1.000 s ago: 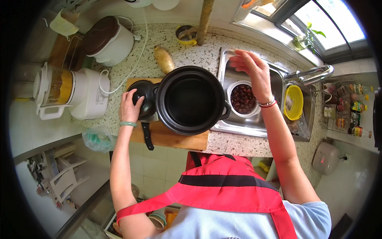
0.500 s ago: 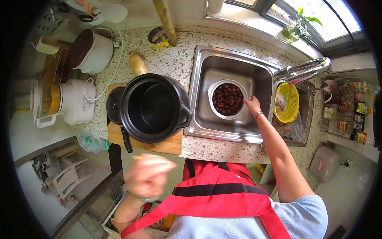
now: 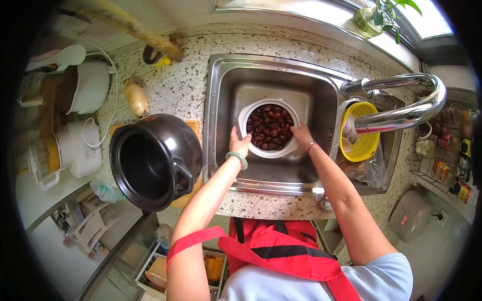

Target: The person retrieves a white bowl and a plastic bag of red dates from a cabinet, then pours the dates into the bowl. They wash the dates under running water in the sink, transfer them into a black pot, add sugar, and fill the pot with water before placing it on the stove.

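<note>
A white bowl (image 3: 246,116) full of dark red-brown chestnuts (image 3: 270,126) sits in the steel sink (image 3: 221,90). My left hand (image 3: 238,143) grips the bowl's left rim, with a green bangle on that wrist. The bowl's right rim is held by my right hand (image 3: 303,134). A large black clay pot (image 3: 153,159) stands empty on a wooden board (image 3: 193,126) to the left of the sink.
A curved steel tap (image 3: 406,100) arches over a yellow strainer (image 3: 358,133) at the sink's right. White cookers (image 3: 85,145) and a pale root vegetable (image 3: 135,98) stand on the speckled counter (image 3: 181,85) at the left. A potted plant (image 3: 374,15) sits on the sill.
My left hand has come up from below the counter to the bowl's left rim. My right hand stayed at the bowl. The view has shifted toward the sink.
</note>
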`<state>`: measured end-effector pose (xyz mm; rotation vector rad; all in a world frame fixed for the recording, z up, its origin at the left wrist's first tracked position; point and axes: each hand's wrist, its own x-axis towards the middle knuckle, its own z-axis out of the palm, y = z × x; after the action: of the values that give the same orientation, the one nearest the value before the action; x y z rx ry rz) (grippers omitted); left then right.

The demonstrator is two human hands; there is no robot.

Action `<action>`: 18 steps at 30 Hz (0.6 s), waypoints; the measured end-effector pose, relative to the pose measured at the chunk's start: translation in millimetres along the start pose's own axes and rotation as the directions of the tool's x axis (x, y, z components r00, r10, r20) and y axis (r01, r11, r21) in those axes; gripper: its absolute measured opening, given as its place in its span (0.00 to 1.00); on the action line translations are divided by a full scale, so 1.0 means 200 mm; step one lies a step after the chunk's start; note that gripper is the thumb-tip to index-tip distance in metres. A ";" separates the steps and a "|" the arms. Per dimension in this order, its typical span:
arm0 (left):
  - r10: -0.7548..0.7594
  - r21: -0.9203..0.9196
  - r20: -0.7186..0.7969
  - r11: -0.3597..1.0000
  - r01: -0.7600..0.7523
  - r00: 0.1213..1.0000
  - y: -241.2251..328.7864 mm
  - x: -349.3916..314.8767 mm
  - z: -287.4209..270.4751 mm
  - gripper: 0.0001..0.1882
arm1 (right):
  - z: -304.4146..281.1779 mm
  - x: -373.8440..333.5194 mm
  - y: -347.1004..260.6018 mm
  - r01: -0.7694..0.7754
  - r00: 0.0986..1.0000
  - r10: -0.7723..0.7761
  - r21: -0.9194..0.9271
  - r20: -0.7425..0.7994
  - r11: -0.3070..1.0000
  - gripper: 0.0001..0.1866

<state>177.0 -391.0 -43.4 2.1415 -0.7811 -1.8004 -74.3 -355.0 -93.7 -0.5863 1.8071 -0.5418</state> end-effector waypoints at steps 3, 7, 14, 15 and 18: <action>-0.083 -0.054 0.157 0.994 0.092 0.984 0.04 0.01 0.01 0.40 | -0.02 -0.02 0.01 0.048 0.997 -0.051 0.050 0.058 0.998 0.24; -0.007 -0.190 0.169 0.981 0.039 0.986 0.12 -0.04 0.00 0.33 | -0.03 -0.06 0.04 -0.036 0.992 0.016 0.155 0.126 0.987 0.21; 0.186 -0.381 0.440 0.924 -0.005 0.878 0.32 -0.41 -0.13 0.40 | -0.11 -0.42 -0.17 -0.125 0.969 0.036 0.358 0.245 0.925 0.17; 0.221 -0.370 0.456 0.928 -0.042 0.862 0.35 -0.47 -0.16 0.41 | -0.13 -0.46 -0.19 -0.122 0.966 0.019 0.393 0.257 0.911 0.17; 0.289 -0.379 0.409 0.916 -0.127 0.866 0.41 -0.58 -0.18 0.42 | -0.20 -0.54 -0.30 -0.112 0.945 -0.012 0.356 0.327 0.928 0.23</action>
<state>180.6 -401.1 103.0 1.3702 -0.6983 -2.1581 -75.6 -330.0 33.5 -0.3414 1.3578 -0.6890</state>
